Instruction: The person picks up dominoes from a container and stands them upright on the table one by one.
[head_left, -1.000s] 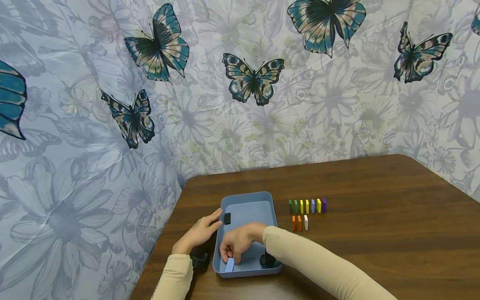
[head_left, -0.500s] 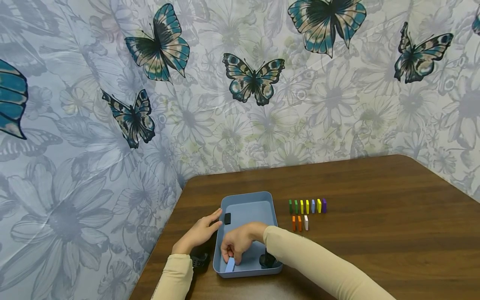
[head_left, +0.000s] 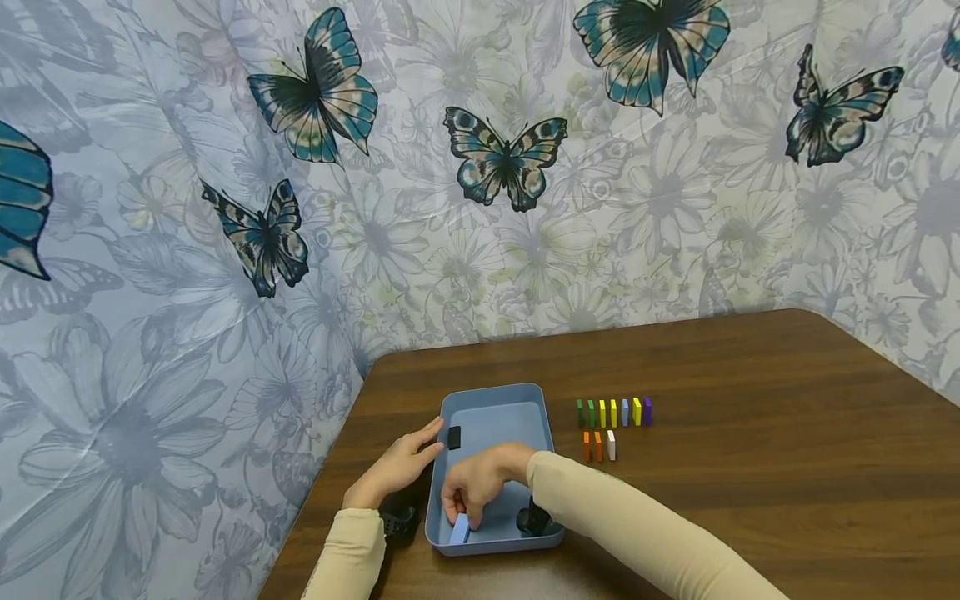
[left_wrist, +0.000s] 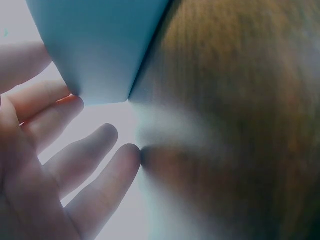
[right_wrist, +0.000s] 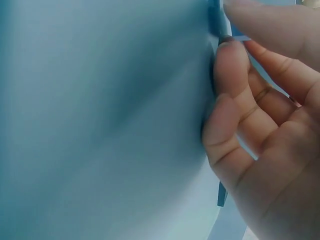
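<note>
A shallow blue tray (head_left: pixel 491 403) sits on the table. My left hand (head_left: pixel 401 462) lies along its left side, fingers extended and fingertips at the rim; in the left wrist view these fingers (left_wrist: pixel 95 175) are spread beside the tray's outer wall (left_wrist: pixel 107 55). My right hand (head_left: pixel 483 485) reaches down into the tray and pinches a light blue domino (head_left: pixel 460 530) near the front left corner. From the right wrist, curled fingers (right_wrist: pixel 232 70) show close to the tray floor, with the domino mostly hidden. A small black block (head_left: pixel 454 437) lies inside by the left wall.
Right of the tray, several upright dominoes stand in two rows: green, yellow, blue and a purple one (head_left: pixel 648 411) behind, two orange and a white one (head_left: pixel 612 446) in front. The brown wooden table (head_left: pixel 750 450) meets a butterfly-patterned wall (head_left: pixel 420 250). Black devices are strapped at both wrists.
</note>
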